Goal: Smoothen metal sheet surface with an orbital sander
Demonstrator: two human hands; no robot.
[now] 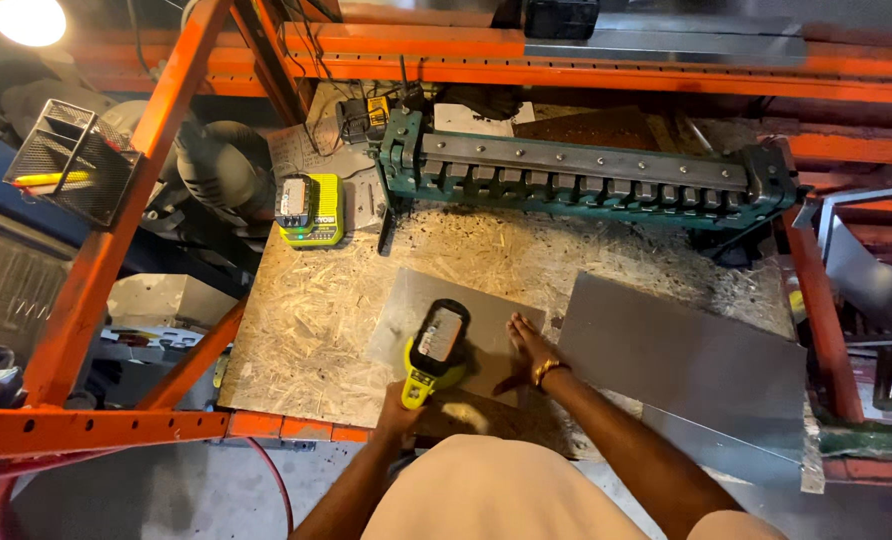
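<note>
1. Right now the left hand (398, 405) is gripping a yellow-green power tool (436, 345) by its handle, fingers wrapped tight around it, and pressing its black head down onto a small metal sheet (486, 335).
2. Meanwhile the right hand (526, 345), a gold bracelet (546, 372) at its wrist, is lying flat on that sheet just beside the tool, fingers spread, pinning it to the bench (316, 320) and holding nothing.
3. By my reading, the step in hand is working the sheet's surface with the tool; which kind of tool it is I cannot tell from above.
4. Any next move is calling for steady downward pressure from the flat hand so the sheet is not sliding, and for keeping those fingers clear of the tool's head.
5. Looking at the sheet: it is dull grey, flat and rectangular, lying near the bench's front edge on chipboard strewn with shavings.
6. Sitting well apart, a larger grey sheet (681, 355) is resting to the right, a green bending brake (586, 170) is spanning the back, and a charger with battery (309, 210) is standing at back left.
</note>
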